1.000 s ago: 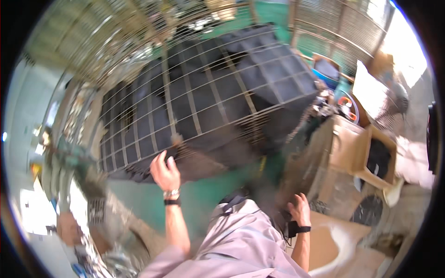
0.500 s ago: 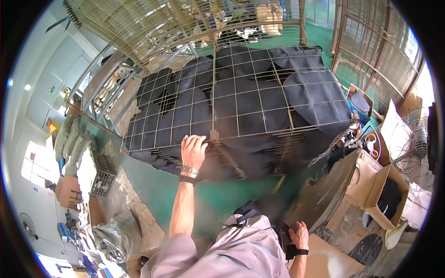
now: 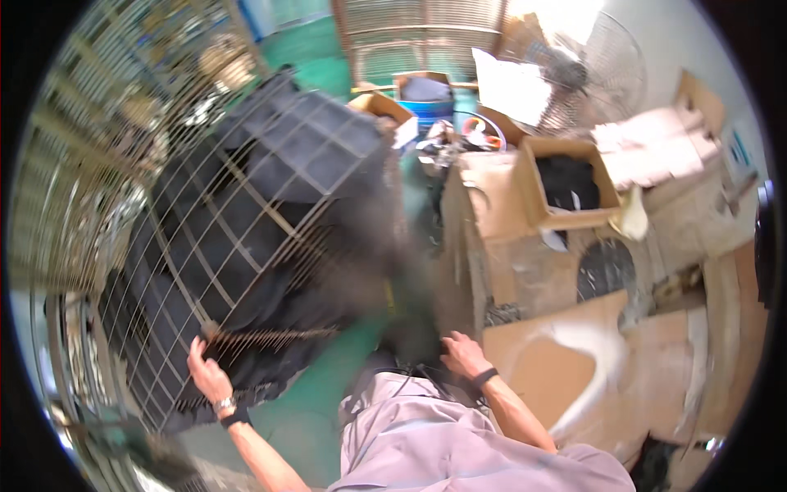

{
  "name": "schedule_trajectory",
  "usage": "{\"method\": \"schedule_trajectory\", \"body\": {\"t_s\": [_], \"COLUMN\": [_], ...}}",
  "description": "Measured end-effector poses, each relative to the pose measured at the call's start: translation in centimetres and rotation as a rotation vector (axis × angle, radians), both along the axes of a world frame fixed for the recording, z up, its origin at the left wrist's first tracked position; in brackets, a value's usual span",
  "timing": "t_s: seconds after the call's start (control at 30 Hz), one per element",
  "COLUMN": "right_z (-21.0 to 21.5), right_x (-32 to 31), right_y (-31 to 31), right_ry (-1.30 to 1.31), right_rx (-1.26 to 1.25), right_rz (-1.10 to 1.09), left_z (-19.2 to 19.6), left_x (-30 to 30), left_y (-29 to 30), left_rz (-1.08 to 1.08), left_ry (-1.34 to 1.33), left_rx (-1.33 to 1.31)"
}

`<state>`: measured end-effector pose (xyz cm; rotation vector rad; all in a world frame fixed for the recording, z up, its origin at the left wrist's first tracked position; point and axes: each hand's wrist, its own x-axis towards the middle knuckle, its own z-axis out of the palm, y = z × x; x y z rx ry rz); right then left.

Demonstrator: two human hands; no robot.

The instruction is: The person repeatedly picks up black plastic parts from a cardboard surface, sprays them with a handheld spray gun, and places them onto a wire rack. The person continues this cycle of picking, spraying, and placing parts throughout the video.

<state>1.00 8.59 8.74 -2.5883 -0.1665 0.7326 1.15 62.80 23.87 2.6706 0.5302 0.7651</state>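
Observation:
My left hand (image 3: pixel 211 379) is at the near edge of a wire-grid rack (image 3: pixel 261 269), just below a small bracket on its bar. Its fingers are stretched out and apart, and they hold nothing that I can see. Large black sheets (image 3: pixel 283 152) with curved edges lie in layers beneath the grid; blur hides how many. To the right, my right hand (image 3: pixel 465 357) hovers beside the cardboard-covered table, its fingers apart and nothing in it. Both wrists wear dark bands, and the left also has a watch.
On the right stands a table with a cardboard sheet (image 3: pixel 557 373) and an open carton (image 3: pixel 531 184) of black material. A large fan (image 3: pixel 567 70) is behind it. A blue tub (image 3: pixel 428 111) and tangled items are near the rack's far corner. Green floor (image 3: pixel 328 430) lies between rack and table.
The view has swung right, so the rack now sits on the left and the table shows more fully. My left hand stays at the rack's edge; my right hand has come forward.

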Motion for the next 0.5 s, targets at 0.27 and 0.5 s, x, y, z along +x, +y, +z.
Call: {"method": "schedule_trajectory", "body": {"t_s": [0.27, 0.5], "right_z": [-1.0, 5.8], "right_x": [-0.3, 12.8], "right_y": [0.5, 2.6], "right_ry": [-0.023, -0.563], "right_rx": [0.105, 0.596], "right_rz": [-0.126, -0.300], "left_z": [-1.4, 2.9], "left_x": [-0.2, 6.3], "left_y": [2.0, -5.1], "left_rz": [0.076, 0.051], "left_ry": [-0.275, -0.245], "left_rx": [-0.113, 0.257]}}
